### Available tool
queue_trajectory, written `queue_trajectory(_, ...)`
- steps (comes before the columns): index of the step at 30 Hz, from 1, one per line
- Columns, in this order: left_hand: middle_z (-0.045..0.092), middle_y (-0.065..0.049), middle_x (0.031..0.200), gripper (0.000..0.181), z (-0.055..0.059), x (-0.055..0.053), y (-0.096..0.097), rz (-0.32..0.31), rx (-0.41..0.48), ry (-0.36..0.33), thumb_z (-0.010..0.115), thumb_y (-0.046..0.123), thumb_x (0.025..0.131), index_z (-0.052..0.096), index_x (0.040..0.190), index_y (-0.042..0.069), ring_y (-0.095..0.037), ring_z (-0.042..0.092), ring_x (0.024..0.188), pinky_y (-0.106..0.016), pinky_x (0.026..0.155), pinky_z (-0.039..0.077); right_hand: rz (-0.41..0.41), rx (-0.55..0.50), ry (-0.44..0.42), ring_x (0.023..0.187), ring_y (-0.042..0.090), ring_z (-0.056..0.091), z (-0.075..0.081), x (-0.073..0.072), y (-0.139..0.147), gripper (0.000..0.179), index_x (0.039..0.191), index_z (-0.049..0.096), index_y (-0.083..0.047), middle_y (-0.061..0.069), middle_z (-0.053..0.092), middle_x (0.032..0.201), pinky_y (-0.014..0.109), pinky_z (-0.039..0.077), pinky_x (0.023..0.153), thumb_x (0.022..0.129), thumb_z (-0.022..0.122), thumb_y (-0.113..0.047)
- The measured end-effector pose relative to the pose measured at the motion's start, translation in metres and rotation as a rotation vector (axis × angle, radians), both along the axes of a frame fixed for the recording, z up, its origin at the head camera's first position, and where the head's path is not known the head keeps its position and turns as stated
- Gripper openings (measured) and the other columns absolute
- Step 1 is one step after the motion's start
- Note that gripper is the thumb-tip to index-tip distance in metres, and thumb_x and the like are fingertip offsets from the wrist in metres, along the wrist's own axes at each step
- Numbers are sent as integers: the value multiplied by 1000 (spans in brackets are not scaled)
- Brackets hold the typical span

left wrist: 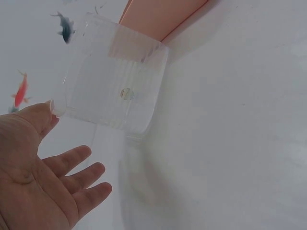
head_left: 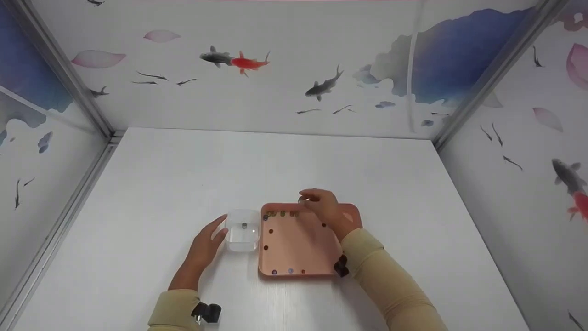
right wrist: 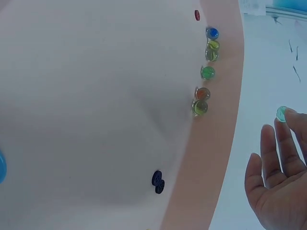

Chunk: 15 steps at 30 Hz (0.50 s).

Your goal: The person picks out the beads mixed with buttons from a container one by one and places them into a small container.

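My left hand point(head_left: 206, 246) touches the left side of a clear plastic container point(head_left: 242, 239), its three lower fingers point(left wrist: 86, 189) apart from it. One glassy marble point(left wrist: 126, 94) lies in the container. Over the far rim of a pink tray point(head_left: 303, 248), my right hand point(head_left: 324, 207) pinches a clear greenish marble point(right wrist: 281, 114) between thumb and fingertip. Along the tray's far edge sit several marbles, including a blue one point(right wrist: 212, 33), a green one point(right wrist: 207, 73) and an orange one point(right wrist: 203, 93). Two dark buttons point(right wrist: 158, 182) lie near the same edge, and a red button point(right wrist: 197, 15) farther along.
The tray stands right of the container on a white table point(head_left: 206, 174). More small pieces lie along the tray's left side and near edge, among them a light blue one point(head_left: 291, 271) and a red one point(head_left: 303, 271). Printed panels point(head_left: 275, 101) wall the table's back and sides.
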<state>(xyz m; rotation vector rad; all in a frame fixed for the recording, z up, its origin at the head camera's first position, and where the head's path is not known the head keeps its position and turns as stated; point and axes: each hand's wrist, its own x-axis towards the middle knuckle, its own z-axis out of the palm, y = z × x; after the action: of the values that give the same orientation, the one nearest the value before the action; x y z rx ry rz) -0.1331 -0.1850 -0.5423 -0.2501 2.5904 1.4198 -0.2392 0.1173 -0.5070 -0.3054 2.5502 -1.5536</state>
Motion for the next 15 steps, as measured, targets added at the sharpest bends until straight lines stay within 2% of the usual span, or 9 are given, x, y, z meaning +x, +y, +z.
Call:
queue_trajectory(7, 28, -15, 157, 49, 0, -1, 1, 11, 3, -20, 44, 29, 104, 34, 151, 18, -40, 21, 144, -57, 117, 18, -8, -25, 2, 106, 31, 64, 1, 1, -1, 29, 120, 65, 2, 14, 69, 107, 41, 55, 90, 91, 64, -1)
queue_trajectory(15, 28, -15, 156, 49, 0, 0, 1, 11, 3, -14, 44, 28, 104, 35, 151, 17, -40, 21, 144, -56, 117, 18, -5, -71, -2, 105, 28, 64, -1, 3, -4, 30, 121, 66, 1, 13, 69, 108, 39, 55, 90, 91, 64, -3)
